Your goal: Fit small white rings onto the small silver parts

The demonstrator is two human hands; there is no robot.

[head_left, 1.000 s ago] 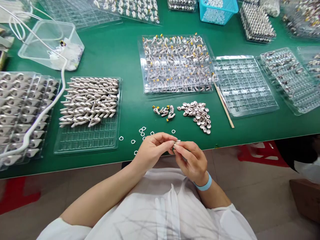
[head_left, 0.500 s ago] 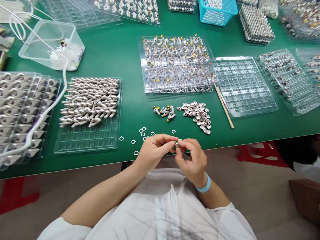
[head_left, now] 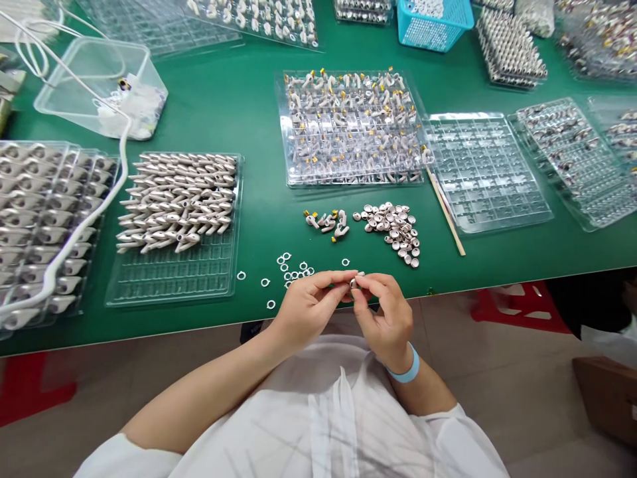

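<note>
My left hand [head_left: 311, 305] and my right hand [head_left: 383, 315] meet at the table's front edge, fingers pinched around one small silvery part [head_left: 353, 283]. The fingertips cover most of it, so its exact kind is hidden; a bit of white shows at its top. Just left of my left hand lie several thin white rings [head_left: 284, 267]. Beyond my hands sits a little group of white hook-shaped pieces with yellow tabs [head_left: 327, 222]. To the right of those is a loose pile of small round metallic caps [head_left: 398, 232].
A tray of white-and-yellow pieces [head_left: 298, 176] stands behind the piles. Left are a tray of slim metallic parts [head_left: 169, 282], a clear bin [head_left: 60, 99] and a white cable [head_left: 84, 222]. A wooden stick [head_left: 448, 216] lies by a clear tray [head_left: 490, 176]. A blue basket [head_left: 432, 33] stands behind.
My fingers have shifted slightly around the small part, my left hand lowering a little and uncovering more white rings. The part appears turned a bit. The piles stay put.
</note>
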